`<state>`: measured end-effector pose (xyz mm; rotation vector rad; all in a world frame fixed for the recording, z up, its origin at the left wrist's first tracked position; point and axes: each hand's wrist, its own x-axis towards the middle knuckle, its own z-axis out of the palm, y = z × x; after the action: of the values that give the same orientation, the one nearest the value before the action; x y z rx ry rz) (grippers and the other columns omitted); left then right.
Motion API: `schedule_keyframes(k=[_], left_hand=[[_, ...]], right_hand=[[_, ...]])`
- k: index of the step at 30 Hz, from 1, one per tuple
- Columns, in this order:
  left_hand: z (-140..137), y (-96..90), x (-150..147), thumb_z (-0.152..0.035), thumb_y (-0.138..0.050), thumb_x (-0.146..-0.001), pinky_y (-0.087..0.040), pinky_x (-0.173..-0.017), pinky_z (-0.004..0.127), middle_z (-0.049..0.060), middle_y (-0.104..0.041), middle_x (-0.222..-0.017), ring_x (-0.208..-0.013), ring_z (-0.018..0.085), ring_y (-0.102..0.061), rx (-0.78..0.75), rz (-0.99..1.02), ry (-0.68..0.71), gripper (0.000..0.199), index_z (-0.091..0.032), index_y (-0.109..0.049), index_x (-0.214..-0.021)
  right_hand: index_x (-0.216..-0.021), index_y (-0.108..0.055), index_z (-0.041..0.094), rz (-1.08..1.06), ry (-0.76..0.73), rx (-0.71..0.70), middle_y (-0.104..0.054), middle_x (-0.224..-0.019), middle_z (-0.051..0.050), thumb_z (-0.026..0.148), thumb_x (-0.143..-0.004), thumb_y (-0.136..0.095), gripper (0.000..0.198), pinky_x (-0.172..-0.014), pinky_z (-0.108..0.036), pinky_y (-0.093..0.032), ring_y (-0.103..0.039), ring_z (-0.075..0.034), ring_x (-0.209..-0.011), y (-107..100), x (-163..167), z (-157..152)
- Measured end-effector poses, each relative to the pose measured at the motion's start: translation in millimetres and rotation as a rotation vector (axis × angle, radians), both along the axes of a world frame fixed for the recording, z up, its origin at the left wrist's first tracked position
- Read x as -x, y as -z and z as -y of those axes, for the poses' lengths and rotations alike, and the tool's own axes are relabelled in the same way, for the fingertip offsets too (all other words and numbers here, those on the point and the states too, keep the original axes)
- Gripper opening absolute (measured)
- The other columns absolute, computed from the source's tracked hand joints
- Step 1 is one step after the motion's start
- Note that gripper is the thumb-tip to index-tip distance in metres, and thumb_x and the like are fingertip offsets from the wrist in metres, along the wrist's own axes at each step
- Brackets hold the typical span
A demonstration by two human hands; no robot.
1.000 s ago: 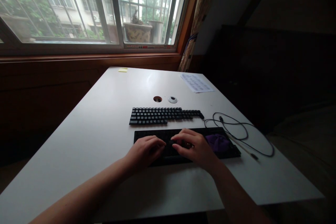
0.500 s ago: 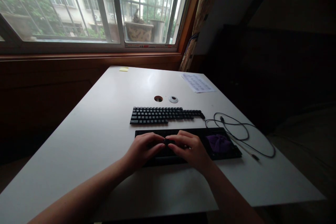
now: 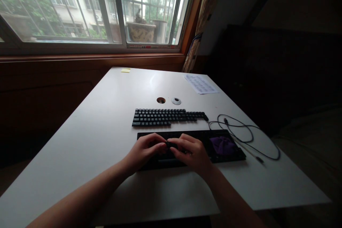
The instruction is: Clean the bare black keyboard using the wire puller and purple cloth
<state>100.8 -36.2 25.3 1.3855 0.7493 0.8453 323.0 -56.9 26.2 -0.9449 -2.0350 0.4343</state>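
Note:
Fingers of my left hand (image 3: 148,148) and my right hand (image 3: 191,150) meet over the middle of a black keyboard base (image 3: 204,137). Pinched between both sets of fingertips is a small black keycap (image 3: 170,144), mostly covered by them. The base lies flat, its middle part hidden under my hands. A crumpled purple cloth (image 3: 222,145) rests on its right end. Just behind the base, loose black keycaps (image 3: 160,117) are laid out in rows in a keyboard pattern, the front row shorter than the others.
A black cable (image 3: 252,139) lies looped on the right of the white table (image 3: 88,139), its plug near the base's corner. Farther back are a cable hole (image 3: 161,100), its round cover (image 3: 176,101), printed paper sheets (image 3: 201,84) and a yellow sticky note (image 3: 125,70).
Both hands stay together over the base with the keycap between them. The left fingers and thumb have shifted slightly, and the wrists have moved a little.

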Motion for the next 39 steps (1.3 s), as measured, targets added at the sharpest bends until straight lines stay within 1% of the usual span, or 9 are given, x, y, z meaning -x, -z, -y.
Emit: schedule_keyframes(k=[4, 7, 18, 25, 32, 39], left_hand=[[-1.8, 2.2, -0.2, -0.034, -0.073, -0.084, -0.05, -0.068, 0.024, 0.003, -0.069, -0.074, -0.07, 0.013, -0.062, 0.066, 0.041, 0.0, 0.023, -0.012, -0.068, -0.087], [-2.5, 2.6, 0.3, -0.035, -0.072, -0.085, -0.049, -0.067, 0.023, 0.003, -0.069, -0.073, -0.069, 0.013, -0.062, 0.08, 0.039, 0.009, 0.023, -0.012, -0.068, -0.084], [-2.8, 0.2, -0.1, -0.038, -0.065, -0.09, -0.051, -0.067, 0.024, 0.004, -0.07, -0.074, -0.069, 0.014, -0.064, 0.061, 0.006, 0.007, 0.026, -0.012, -0.067, -0.089], [-1.9, 2.6, 0.0, -0.037, -0.071, -0.085, -0.051, -0.068, 0.025, 0.003, -0.069, -0.075, -0.07, 0.015, -0.064, 0.071, 0.028, 0.013, 0.026, -0.012, -0.066, -0.09], [-1.7, 1.4, 0.2, -0.04, -0.066, -0.089, -0.051, -0.068, 0.026, 0.004, -0.069, -0.075, -0.071, 0.016, -0.064, 0.046, 0.007, 0.0, 0.028, -0.012, -0.066, -0.09], [-3.3, 7.5, -0.6, -0.036, -0.074, -0.083, -0.051, -0.068, 0.025, 0.004, -0.07, -0.076, -0.071, 0.014, -0.065, 0.069, 0.02, 0.005, 0.026, -0.012, -0.066, -0.09]], right_hand=[[-0.116, -0.071, 0.02, 0.014, -0.017, -0.015, -0.054, -0.073, 0.001, 0.019, -0.087, -0.068, 0.029, -0.054, -0.023, -0.04, -0.051, -0.01, -0.061, 1.0, 0.6, 1.1], [-0.115, -0.071, 0.02, 0.028, -0.016, -0.026, -0.055, -0.072, 0.001, 0.019, -0.088, -0.067, 0.028, -0.053, -0.023, -0.039, -0.05, -0.01, -0.06, 1.5, 1.1, 1.7], [-0.114, -0.071, 0.02, 0.004, 0.0, 0.03, -0.057, -0.075, 0.0, 0.022, -0.089, -0.066, 0.026, -0.056, -0.023, -0.042, -0.052, -0.01, -0.061, 3.9, 0.5, 1.8], [-0.114, -0.072, 0.022, 0.008, 0.019, 0.033, -0.057, -0.073, 0.001, 0.024, -0.09, -0.064, 0.025, -0.055, -0.023, -0.043, -0.052, -0.009, -0.06, 3.2, 3.6, 1.1], [-0.114, -0.072, 0.022, 0.02, 0.027, 0.033, -0.057, -0.074, 0.001, 0.024, -0.09, -0.064, 0.025, -0.056, -0.023, -0.043, -0.052, -0.01, -0.061, 4.0, 3.6, 1.9], [-0.116, -0.07, 0.021, 0.065, 0.032, 0.005, -0.056, -0.073, 0.001, 0.025, -0.091, -0.063, 0.026, -0.055, -0.024, -0.043, -0.052, -0.01, -0.06, 3.8, 4.6, 3.1]])
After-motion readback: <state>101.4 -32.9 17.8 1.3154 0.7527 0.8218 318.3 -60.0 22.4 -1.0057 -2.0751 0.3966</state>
